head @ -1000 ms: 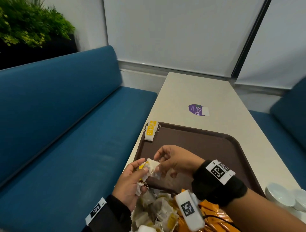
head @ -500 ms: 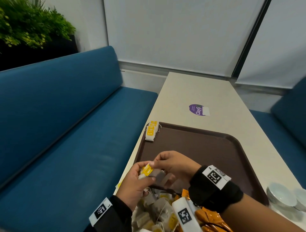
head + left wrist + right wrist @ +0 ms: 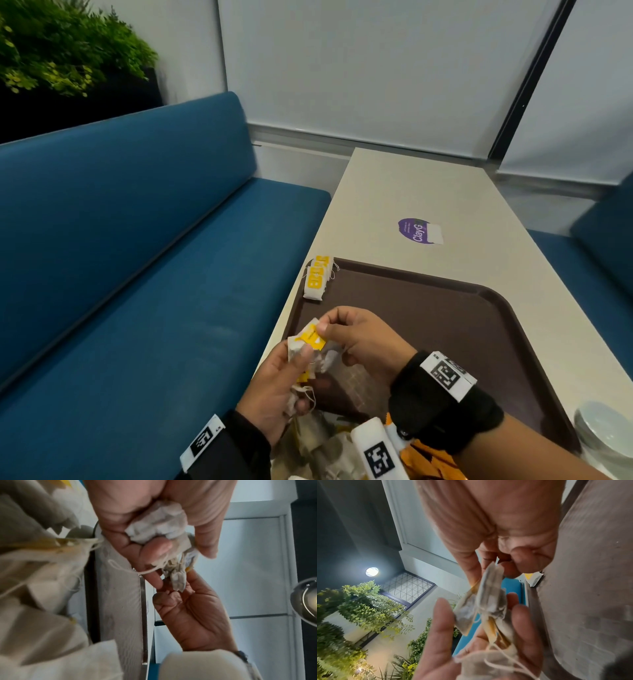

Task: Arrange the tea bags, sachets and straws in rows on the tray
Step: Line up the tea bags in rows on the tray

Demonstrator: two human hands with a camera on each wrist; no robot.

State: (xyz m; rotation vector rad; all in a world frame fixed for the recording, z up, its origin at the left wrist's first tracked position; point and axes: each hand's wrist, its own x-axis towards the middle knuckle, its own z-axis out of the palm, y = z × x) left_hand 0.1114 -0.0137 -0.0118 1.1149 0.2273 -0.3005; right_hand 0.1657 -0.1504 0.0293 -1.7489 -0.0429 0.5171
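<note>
Over the near left corner of the brown tray (image 3: 445,318), my left hand (image 3: 298,377) grips a crumpled bunch of tea bags (image 3: 488,608) with strings hanging down. My right hand (image 3: 323,329) pinches one yellow-tagged tea bag (image 3: 312,337) at the top of that bunch, between thumb and forefinger. The left wrist view shows the bunch (image 3: 159,523) wadded in my left palm. A small stack of yellow-labelled tea bags (image 3: 317,279) lies at the tray's far left corner, partly over its rim. A loose pile of tea bags (image 3: 325,445) and orange sachets (image 3: 424,455) lies at the tray's near end. No straws are in view.
The tray sits on a beige table (image 3: 394,192) with a purple sticker (image 3: 419,231) beyond it. White bowls (image 3: 606,442) stand at the near right table edge. Blue bench seats (image 3: 137,274) flank the table on both sides.
My right thumb and forefinger have closed on the yellow-tagged tea bag in my left hand's bunch and lifted it slightly. Both hands stay over the tray's near left corner.
</note>
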